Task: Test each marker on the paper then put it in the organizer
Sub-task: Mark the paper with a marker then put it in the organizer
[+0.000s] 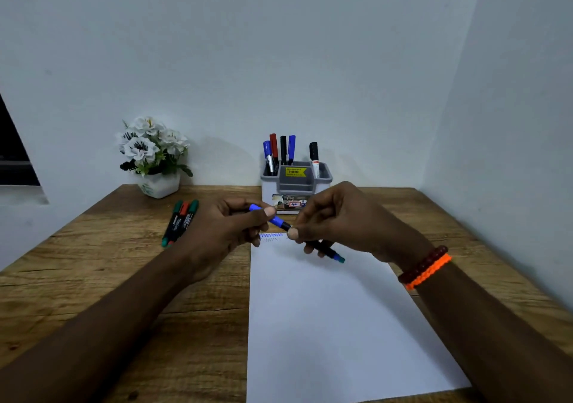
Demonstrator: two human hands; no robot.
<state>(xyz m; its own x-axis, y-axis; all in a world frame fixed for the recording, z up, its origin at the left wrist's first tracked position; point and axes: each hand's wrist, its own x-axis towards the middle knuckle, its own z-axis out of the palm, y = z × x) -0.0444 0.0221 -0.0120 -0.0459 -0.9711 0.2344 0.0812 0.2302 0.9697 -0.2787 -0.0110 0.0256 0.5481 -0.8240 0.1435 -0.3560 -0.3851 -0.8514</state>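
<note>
Head view. Blue marker (305, 236): black barrel, blue cap, held above the paper's (335, 325) far edge near blue scribbles. Left hand (223, 232) grip pinches the cap; right hand (338, 219) grip pinches the barrel, likely recapping. Organizer (296, 182) behind already holds five markers; three spare markers (181, 221) lie on the surface (93, 263).

A wooden table (93, 278) meets pale walls (279, 46) in a dim corner; a dark window (12, 154) sits left.

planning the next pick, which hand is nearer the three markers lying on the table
Left. The left hand is just right of the three markers, almost touching them; the right hand is farther right, beyond it.
</note>
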